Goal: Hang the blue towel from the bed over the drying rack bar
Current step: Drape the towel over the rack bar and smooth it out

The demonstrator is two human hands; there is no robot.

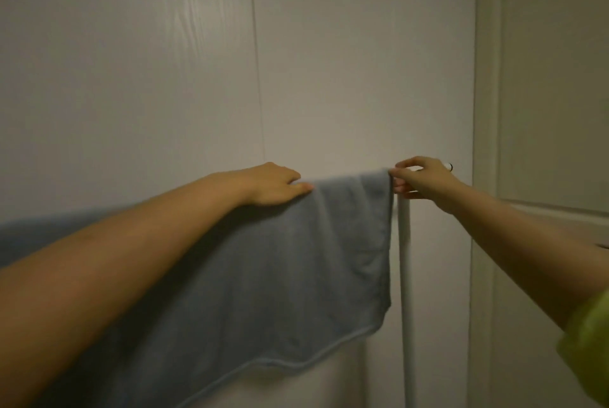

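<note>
Towel is draped over the top bar of the drying rack; bar itself is hidden under the fabric along the fold. Blue-grey cloth hangs down the near side, wavy hemmed lower edge running from lower left up to a rounded corner near the post. Left end of the towel runs out of frame behind the forearm.

Left hand: palm down, flat on the fold at the top of the towel. Fingers together, loosely extended, curling slightly over the far side of the bar. Thumb tip lies on the cloth, pointing right. Pressing, not gripping; nothing pinched that I can see.

Right hand: at the towel's top right corner, just beside where the bar meets the white vertical post. Thumb and forefinger closed on the cloth edge in a pinch; remaining fingers curled below, touching or just off the post top, can't tell which. Small dark ring-like object shows behind the hand, too small to identify.

Yellow-green sleeve at lower right edge of frame on the right arm. Pale panelled wall behind the rack, white door frame to the right of the post.
</note>
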